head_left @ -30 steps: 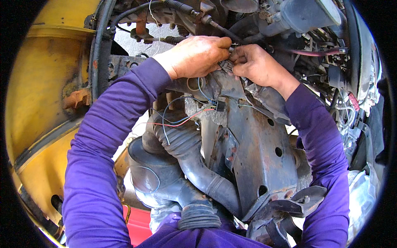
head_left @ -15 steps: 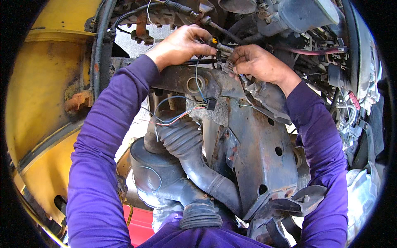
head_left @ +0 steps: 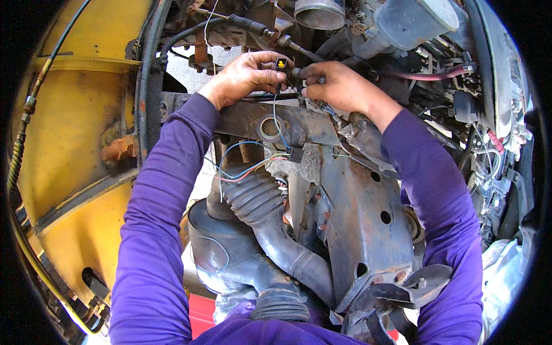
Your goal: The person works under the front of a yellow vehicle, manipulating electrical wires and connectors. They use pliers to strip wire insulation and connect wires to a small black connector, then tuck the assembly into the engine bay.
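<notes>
My left hand (head_left: 248, 78) pinches a small black electrical connector (head_left: 281, 64) with a yellow insert between thumb and fingers. A thin wire (head_left: 276, 112) hangs below those fingers and drops toward a black plug (head_left: 295, 155). From that plug, loose blue, red and green wires spread to the left. Close beside the connector, my right hand (head_left: 339, 87) has its thumb and forefinger closed together. What they grip is mostly hidden; a dark, dirty part (head_left: 296, 75) shows at the fingertips. Both hands are over a rusty metal crossbeam (head_left: 316, 127).
Yellow body panels (head_left: 86, 103) stand at the left, a black cable (head_left: 29, 109) before them. Below lie a ribbed black hose (head_left: 253, 198) and a round grey canister (head_left: 215, 230). A holed metal frame rail (head_left: 368, 213) runs at centre right. Tangled wiring (head_left: 486, 161) hangs at far right.
The connector in my left hand has turned so its yellow end faces up toward me. My right hand has moved slightly left and its fingers have come nearer the left hand. The view has shifted slightly.
</notes>
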The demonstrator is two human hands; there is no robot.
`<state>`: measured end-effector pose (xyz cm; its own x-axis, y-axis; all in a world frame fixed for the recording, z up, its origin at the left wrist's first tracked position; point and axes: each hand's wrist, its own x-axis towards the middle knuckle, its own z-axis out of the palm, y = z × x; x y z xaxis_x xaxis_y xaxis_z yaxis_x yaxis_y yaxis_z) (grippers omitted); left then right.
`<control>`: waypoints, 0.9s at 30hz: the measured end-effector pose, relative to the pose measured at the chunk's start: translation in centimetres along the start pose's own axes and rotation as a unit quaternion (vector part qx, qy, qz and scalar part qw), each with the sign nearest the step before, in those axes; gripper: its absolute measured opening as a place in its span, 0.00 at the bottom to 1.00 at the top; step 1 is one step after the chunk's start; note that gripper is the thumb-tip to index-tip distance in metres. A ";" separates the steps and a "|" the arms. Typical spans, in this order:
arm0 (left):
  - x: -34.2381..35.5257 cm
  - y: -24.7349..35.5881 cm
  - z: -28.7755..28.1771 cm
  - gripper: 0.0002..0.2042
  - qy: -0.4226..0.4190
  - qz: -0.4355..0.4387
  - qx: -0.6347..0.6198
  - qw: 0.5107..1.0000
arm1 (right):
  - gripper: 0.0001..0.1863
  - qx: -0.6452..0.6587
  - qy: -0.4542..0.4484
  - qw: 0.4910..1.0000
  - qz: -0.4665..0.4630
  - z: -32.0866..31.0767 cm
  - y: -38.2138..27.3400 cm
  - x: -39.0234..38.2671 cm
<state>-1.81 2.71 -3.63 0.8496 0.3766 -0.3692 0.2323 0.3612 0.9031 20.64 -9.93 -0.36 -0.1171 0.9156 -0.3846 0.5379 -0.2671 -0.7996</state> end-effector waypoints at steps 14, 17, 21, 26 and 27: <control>0.9 -0.1 1.0 0.18 -0.028 -0.034 0.087 0.995 | 0.12 -0.068 -0.076 0.982 0.160 -2.1 1.3 1.7; 0.7 1.6 2.0 0.22 -0.013 -0.064 0.219 0.974 | 0.12 -0.172 -0.086 0.980 0.049 -1.9 2.9 2.1; 0.2 0.4 2.3 0.27 0.105 0.040 0.484 0.868 | 0.11 -0.082 -0.067 0.984 0.141 -1.7 -1.3 1.4; 0.1 4.5 5.4 0.27 0.084 0.236 0.685 0.684 | 0.13 -0.084 -0.051 0.993 0.059 -1.8 1.1 1.4; 0.4 4.6 5.8 0.24 0.076 0.260 0.721 0.638 | 0.13 -0.097 -0.048 0.993 0.049 -1.8 1.5 1.4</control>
<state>2.38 -0.45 1.66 0.9593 0.2427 0.1446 0.2238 -0.9652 0.1352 22.80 -8.48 -1.27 -0.1294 0.8529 -0.5058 0.7005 -0.2824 -0.6554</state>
